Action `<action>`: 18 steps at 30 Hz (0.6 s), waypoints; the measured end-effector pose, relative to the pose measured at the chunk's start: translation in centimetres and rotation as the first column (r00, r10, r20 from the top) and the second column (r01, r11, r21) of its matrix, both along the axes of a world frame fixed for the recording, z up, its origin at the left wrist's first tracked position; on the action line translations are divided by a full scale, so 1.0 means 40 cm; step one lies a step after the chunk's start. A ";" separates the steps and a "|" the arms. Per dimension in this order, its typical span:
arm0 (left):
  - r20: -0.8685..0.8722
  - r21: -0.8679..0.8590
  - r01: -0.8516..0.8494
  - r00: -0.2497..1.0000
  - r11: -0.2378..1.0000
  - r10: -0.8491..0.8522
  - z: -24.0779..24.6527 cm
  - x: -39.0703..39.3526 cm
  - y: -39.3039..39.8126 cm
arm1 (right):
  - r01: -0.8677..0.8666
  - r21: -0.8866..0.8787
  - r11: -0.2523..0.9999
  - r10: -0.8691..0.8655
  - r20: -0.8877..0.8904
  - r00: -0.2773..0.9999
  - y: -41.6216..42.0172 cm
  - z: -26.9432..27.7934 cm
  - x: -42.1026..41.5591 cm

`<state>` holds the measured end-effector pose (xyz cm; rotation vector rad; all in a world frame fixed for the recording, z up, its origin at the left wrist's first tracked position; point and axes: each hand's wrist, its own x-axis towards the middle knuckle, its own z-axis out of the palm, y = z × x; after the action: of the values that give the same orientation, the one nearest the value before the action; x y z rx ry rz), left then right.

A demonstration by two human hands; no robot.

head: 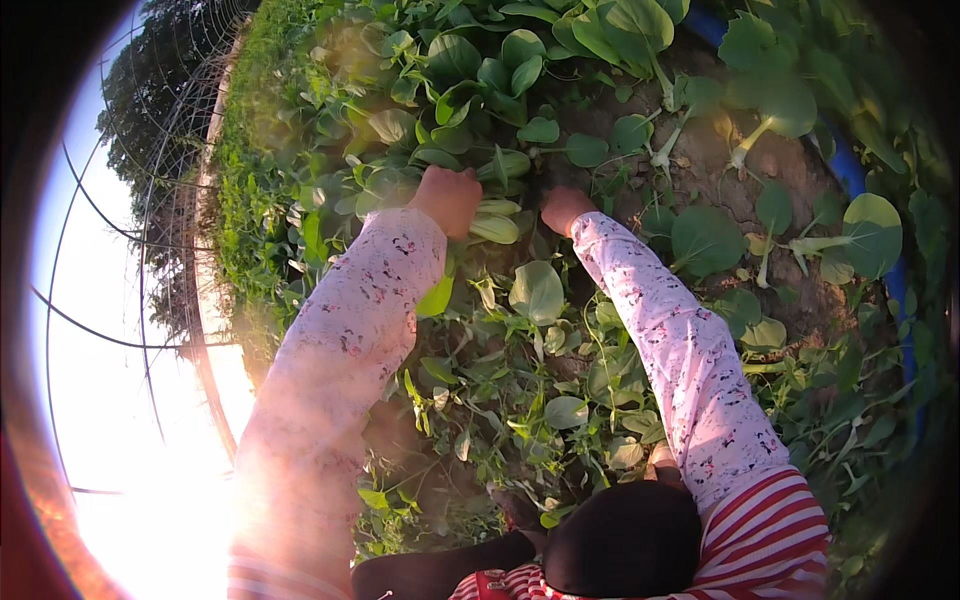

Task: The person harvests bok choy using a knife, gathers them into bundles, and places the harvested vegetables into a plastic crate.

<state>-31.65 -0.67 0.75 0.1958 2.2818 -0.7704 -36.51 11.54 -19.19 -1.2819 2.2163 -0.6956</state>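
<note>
My left hand (pixel 448 201) is closed around bok choy (pixel 495 223), whose pale green stalk bases stick out to the right of the fist and whose leaves spread to the left. Close by on the right, my right hand (pixel 564 208) is curled low over the dark soil; its fingertips are hidden, and I cannot tell if it holds anything. Another bok choy (pixel 510 163) lies just above my left hand. Both forearms wear pale sleeves with a small floral print.
Loose leafy plants (pixel 817 244) lie on bare soil (pixel 795 292) to the right, beside a blue hose or pipe (pixel 847 176). Dense greens (pixel 465 64) grow ahead. Low weeds (pixel 517 382) cover the ground before my knees. A wire or hoop frame (pixel 142 240) stands at the left, in strong glare.
</note>
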 end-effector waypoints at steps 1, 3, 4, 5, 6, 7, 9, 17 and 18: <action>0.005 -0.008 -0.019 1.000 1.000 0.019 -0.005 0.023 -0.011 | 0.173 -0.043 0.984 -0.166 0.136 0.977 0.003 0.027 0.017; -0.001 -0.018 -0.063 0.998 0.998 0.063 -0.005 0.062 -0.038 | 0.500 -0.041 0.865 -0.441 0.415 0.796 0.037 0.091 0.072; -0.008 -0.029 -0.101 0.995 0.995 0.100 0.006 0.098 -0.055 | 0.494 -0.142 0.858 -0.400 0.419 0.815 0.052 0.147 0.104; -0.020 -0.017 -0.104 0.994 0.994 0.104 0.006 0.100 -0.048 | 0.441 -0.141 0.886 -0.351 0.416 0.839 0.060 0.146 0.109; -0.029 0.003 -0.105 0.994 0.994 0.105 0.004 0.096 -0.046 | 0.382 -0.142 0.913 -0.297 0.411 0.862 0.064 0.142 0.106; -0.037 0.021 -0.110 0.993 0.994 0.111 0.003 0.095 -0.048 | 0.319 -0.143 0.937 -0.238 0.407 0.882 0.066 0.138 0.106; -0.051 0.039 -0.120 0.991 0.992 0.121 -0.003 0.099 -0.054 | 0.261 -0.122 0.958 -0.204 0.353 0.913 0.053 0.132 0.115; -0.091 0.048 -0.071 0.993 0.996 0.075 -0.020 0.112 -0.058 | -0.048 0.111 0.993 0.039 0.085 0.996 -0.040 0.085 0.096; -0.094 0.053 -0.060 0.993 0.997 0.065 -0.017 0.116 -0.058 | -0.129 0.078 0.989 0.122 0.089 0.989 -0.028 0.088 0.096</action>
<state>-27.02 -2.97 0.05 0.1119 2.3879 -0.7046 -32.69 10.43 -15.65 -1.3133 2.0560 -0.5919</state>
